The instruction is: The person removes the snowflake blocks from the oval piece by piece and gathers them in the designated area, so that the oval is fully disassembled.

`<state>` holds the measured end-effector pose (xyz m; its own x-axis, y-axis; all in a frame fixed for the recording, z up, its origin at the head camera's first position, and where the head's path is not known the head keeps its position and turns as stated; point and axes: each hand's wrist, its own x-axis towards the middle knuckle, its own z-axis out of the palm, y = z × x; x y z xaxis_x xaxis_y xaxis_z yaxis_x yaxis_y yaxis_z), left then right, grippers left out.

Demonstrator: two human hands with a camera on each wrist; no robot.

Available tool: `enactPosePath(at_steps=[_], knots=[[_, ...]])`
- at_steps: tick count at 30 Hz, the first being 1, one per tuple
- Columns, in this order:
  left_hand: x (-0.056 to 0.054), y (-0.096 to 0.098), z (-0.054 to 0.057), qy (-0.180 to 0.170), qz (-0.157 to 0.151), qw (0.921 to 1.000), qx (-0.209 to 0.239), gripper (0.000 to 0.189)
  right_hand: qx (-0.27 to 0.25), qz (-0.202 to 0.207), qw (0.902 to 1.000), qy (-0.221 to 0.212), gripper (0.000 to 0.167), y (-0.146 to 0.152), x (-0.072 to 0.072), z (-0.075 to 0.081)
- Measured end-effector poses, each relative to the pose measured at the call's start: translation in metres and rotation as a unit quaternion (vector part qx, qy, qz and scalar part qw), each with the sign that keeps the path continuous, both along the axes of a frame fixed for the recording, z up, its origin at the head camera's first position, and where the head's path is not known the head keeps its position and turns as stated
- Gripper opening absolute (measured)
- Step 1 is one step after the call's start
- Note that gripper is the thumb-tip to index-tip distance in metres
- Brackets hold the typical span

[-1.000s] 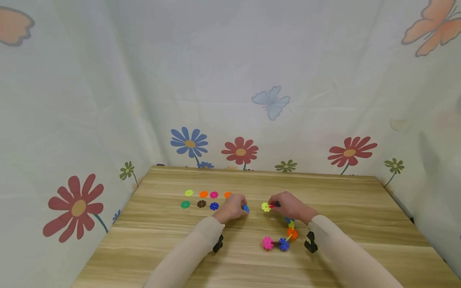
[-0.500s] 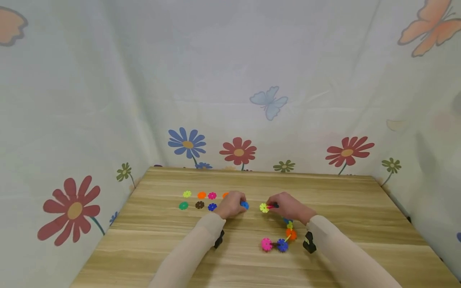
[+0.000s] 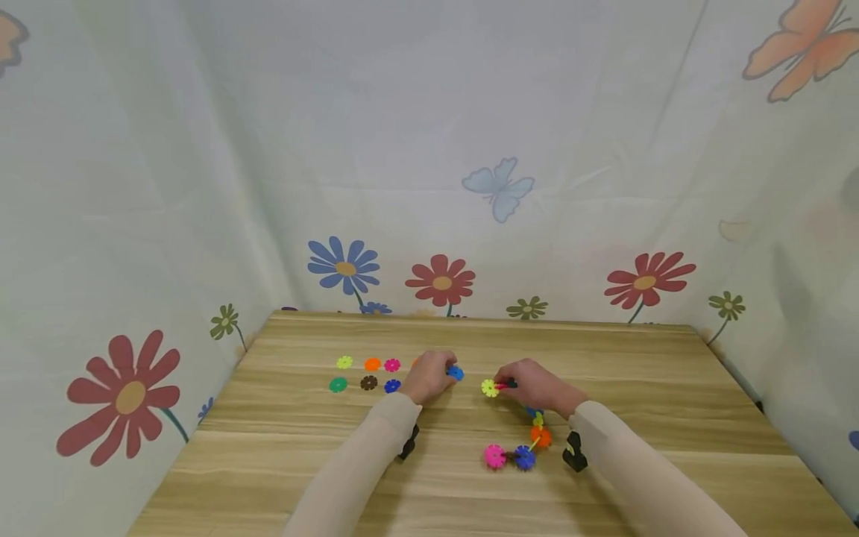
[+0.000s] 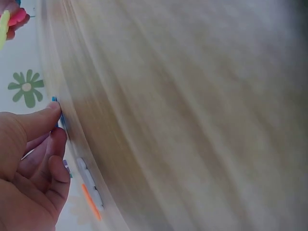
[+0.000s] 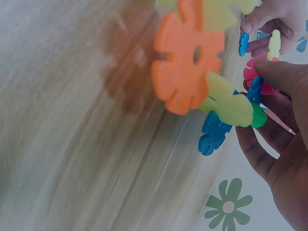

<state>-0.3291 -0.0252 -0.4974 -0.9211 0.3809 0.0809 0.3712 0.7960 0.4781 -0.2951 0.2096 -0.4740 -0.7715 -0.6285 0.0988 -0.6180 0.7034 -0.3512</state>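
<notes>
My left hand pinches a blue notched snowflake disc between thumb and fingertips; the left wrist view shows this blue disc nearly edge-on. My right hand grips a chain of interlocked snowflake discs. At its fingertips a yellow disc juts toward the left hand, joined to a pink disc. Below the right hand the chain curves back over the table through an orange disc and a dark blue disc to a pink end disc. Fingers hide part of the chain.
Loose discs lie in two rows left of the left hand, among them a green disc, a brown disc and a yellow one. The left hand partly covers an orange disc. A patterned curtain hangs behind the wooden table.
My left hand has moved slightly away from me with the blue disc, which has turned from edge-on to show its face. The right hand and chain stay nearly still; the head view has shifted a little.
</notes>
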Motion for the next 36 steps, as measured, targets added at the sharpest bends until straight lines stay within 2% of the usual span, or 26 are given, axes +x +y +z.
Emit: enactPosePath(at_steps=[8,14,17,20,22,25,27,28,29,33,36], knots=[[0.001,0.001,0.001,0.005,0.008,0.9999,-0.008,0.031,-0.004,0.001,1.0,-0.005,0.011,-0.004,-0.001,0.001],[0.008,0.005,0.005,0.003,-0.001,1.0,-0.004,0.026,-0.003,0.004,1.0,0.003,0.009,-0.006,-0.001,0.0],[0.013,0.007,0.01,-0.006,-0.008,0.9999,0.008,0.017,-0.007,0.012,0.9998,0.013,0.006,-0.007,0.0,0.001],[0.018,0.01,0.017,-0.033,-0.018,0.9977,0.057,0.012,-0.01,0.019,0.9995,0.023,0.004,-0.008,0.0,0.002],[0.022,0.013,0.021,-0.082,-0.021,0.99,0.113,0.015,-0.011,0.022,0.9993,0.028,0.004,-0.009,0.0,0.002],[0.029,0.016,0.025,-0.17,-0.025,0.9622,0.211,0.019,-0.011,0.024,0.9991,0.032,0.004,-0.009,0.0,0.001],[0.031,0.019,0.025,-0.212,-0.027,0.9429,0.255,0.02,-0.014,0.026,0.999,0.035,0.004,-0.009,0.0,0.0],[0.032,0.02,0.024,-0.224,-0.03,0.9358,0.271,0.019,-0.016,0.027,0.9989,0.036,0.004,-0.009,0.0,0.0],[0.033,0.021,0.023,-0.23,-0.031,0.9309,0.282,0.018,-0.017,0.027,0.9988,0.037,0.005,-0.01,0.0,0.0],[0.033,0.026,0.018,-0.24,-0.026,0.9204,0.307,0.014,-0.02,0.027,0.9985,0.044,0.006,-0.009,-0.001,0.0],[0.033,0.029,0.016,-0.241,-0.016,0.9181,0.314,0.013,-0.02,0.024,0.9985,0.046,0.006,-0.009,-0.001,0.0]])
